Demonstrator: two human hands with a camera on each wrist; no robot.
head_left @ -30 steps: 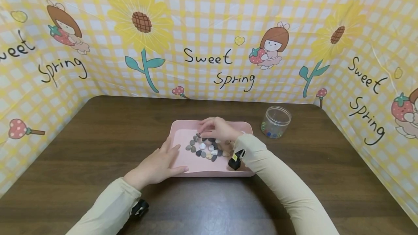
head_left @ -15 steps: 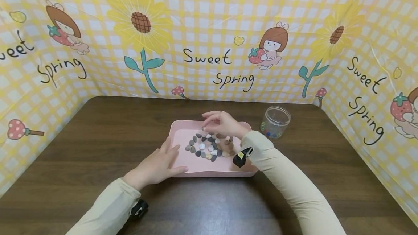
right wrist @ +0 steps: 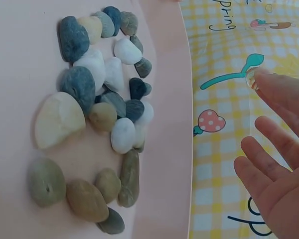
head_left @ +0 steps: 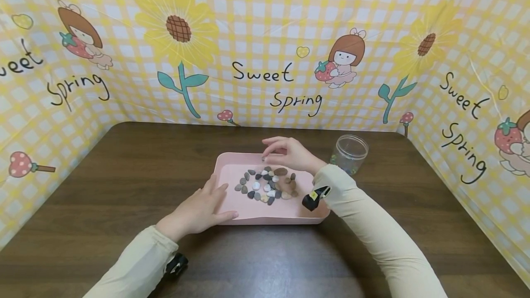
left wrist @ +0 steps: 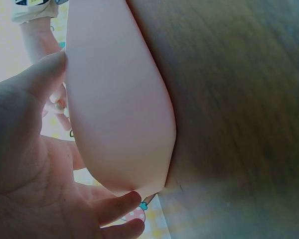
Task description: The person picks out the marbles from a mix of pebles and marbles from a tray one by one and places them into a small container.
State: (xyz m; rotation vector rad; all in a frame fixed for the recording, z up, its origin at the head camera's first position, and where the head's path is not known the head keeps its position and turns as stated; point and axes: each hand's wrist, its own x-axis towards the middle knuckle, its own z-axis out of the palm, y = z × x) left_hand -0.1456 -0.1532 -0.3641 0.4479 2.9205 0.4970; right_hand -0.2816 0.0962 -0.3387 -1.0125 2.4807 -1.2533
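Observation:
My right hand (head_left: 290,153) hovers over the back rim of the pink tray (head_left: 232,213), pinching a small clear glass marble (right wrist: 252,78) between thumb and index finger. Its other fingers are extended and spread in the right wrist view. My left hand (head_left: 198,208) rests at the tray's left front corner with its fingers spread, the thumb touching the front rim. Grey, white and brown pebbles (head_left: 256,196) lie in the tray in a fish-like outline. Inside that outline sits a white pebble (head_left: 256,186). Brown pebbles gather at its right end.
Just beyond the tray's back right corner stands a clear open jar (head_left: 349,153) with colored marbles in its bottom. The right forearm partly covers it. A yellow checked cloth (head_left: 256,22) with printed flowers encloses the brown wooden table (head_left: 157,160) at the back and sides.
My right hand has risen from the pebbles' upper edge and moved back and right toward the jar, the marble between its fingertips. The left hand and the pebbles have stayed put.

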